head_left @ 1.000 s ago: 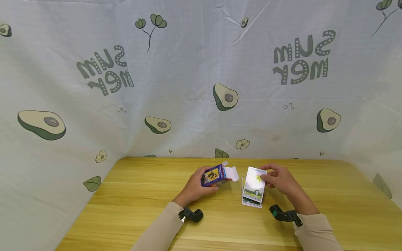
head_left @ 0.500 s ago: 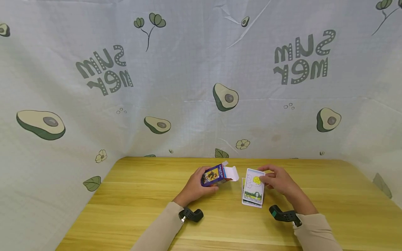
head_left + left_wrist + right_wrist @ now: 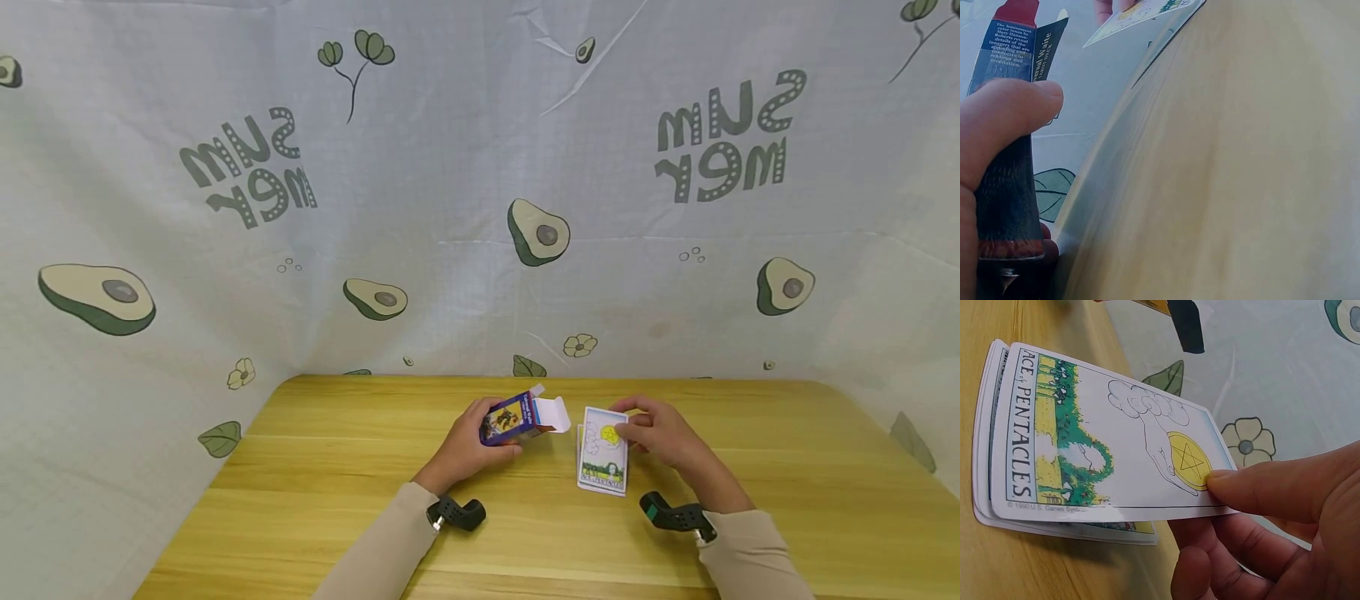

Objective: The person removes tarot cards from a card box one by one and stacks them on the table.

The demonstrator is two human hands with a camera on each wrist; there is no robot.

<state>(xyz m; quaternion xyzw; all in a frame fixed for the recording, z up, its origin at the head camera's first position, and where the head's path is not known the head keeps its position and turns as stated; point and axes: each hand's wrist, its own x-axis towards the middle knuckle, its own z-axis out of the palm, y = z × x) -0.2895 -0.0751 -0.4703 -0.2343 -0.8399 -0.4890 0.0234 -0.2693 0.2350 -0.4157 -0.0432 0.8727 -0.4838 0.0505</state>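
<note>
A blue card box (image 3: 506,421) with its white end flap raised is gripped by the left hand (image 3: 468,446); in the left wrist view the thumb lies across the box (image 3: 1007,181). To its right, the right hand (image 3: 663,432) pinches the Ace of Pentacles card (image 3: 603,454) between thumb and fingers at its upper right edge. That card (image 3: 1085,437) lies over a small stack of cards (image 3: 984,444), nearly lined up with it in the right wrist view. Whether the box holds anything is hidden.
Both hands are over a wooden table (image 3: 337,492). Behind it hangs a pale curtain (image 3: 450,167) printed with avocados, leaves and lettering. Each wrist wears a black device, the left one (image 3: 461,514) and the right one (image 3: 671,512).
The right hand has moved slightly left and down with the Ace card, which now covers more of the stack beneath. The left hand and box have stayed in place.
</note>
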